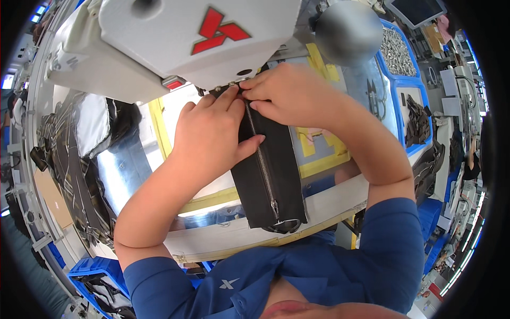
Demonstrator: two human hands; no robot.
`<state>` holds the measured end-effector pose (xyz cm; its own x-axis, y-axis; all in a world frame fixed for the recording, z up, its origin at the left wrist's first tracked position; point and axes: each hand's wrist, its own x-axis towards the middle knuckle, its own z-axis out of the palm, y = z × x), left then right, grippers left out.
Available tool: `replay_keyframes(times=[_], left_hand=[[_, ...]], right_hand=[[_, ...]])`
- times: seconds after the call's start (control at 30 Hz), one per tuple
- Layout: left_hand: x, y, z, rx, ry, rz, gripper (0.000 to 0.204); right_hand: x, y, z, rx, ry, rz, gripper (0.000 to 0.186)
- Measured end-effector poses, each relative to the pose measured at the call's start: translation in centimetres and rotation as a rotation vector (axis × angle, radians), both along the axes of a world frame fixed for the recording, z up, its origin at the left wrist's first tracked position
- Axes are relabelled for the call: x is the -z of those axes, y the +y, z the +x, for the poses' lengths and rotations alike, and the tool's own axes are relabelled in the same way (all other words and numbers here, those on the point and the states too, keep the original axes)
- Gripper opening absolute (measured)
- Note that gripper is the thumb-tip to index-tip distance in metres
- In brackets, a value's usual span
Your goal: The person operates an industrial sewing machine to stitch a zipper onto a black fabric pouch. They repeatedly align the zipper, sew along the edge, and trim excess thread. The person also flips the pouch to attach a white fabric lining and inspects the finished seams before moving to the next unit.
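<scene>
The strip [289,165], black, lies at the middle of the bench [340,198], running from under the machine [172,34] at 11 o'clock down toward the person at 6 o'clock. 1 silver zip [262,159] runs along it, its slider [274,206] near the strip's 6 o'clock end, just short of the bench's edge. From where I stand, the left hand [210,133] is on the strip's 9 o'clock side, fingers stretched toward 12 o'clock and laid on it close by the machine, thumb apart and resting near the zip; it looks loosely spread, pressing rather than clasping. The right hand [295,95] comes in from 2 o'clock, thumb and index finger bent close together by the strip's upper part; I can't tell whether any fabric is pinched between them. Yellow tape [321,166] marks the bench on both sides. At 2 o'clock lie dark snips [378,101], and beyond them 2 blue trays [418,147] sit end to end, 1 with silver pieces [397,50], 1 with dark scraps [416,122]. A grey ball [349,34], blurred, shows at 1 o'clock. At 9 o'clock there's a striped heap [71,165] beside white fabric [91,123]; at 8 o'clock, a blue crate [95,265].
</scene>
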<state>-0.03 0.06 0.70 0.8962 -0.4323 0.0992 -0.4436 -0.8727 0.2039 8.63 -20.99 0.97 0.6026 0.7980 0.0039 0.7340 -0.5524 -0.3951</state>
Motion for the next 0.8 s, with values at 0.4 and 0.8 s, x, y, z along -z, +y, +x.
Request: replay_keyframes(times=[0.4, 0.8], left_hand=[[-0.2, 0.2, 0.3, 0.010, 0.044, -0.056, 0.071], [0.0, 0.5, 0.5, 0.020, 0.047, -0.110, 0.069]], right_hand=[[1.4, -0.6, -0.3, -0.025, -0.104, 0.108, 0.020], [0.5, -0.2, -0.5, -0.024, -0.106, 0.088, 0.020]])
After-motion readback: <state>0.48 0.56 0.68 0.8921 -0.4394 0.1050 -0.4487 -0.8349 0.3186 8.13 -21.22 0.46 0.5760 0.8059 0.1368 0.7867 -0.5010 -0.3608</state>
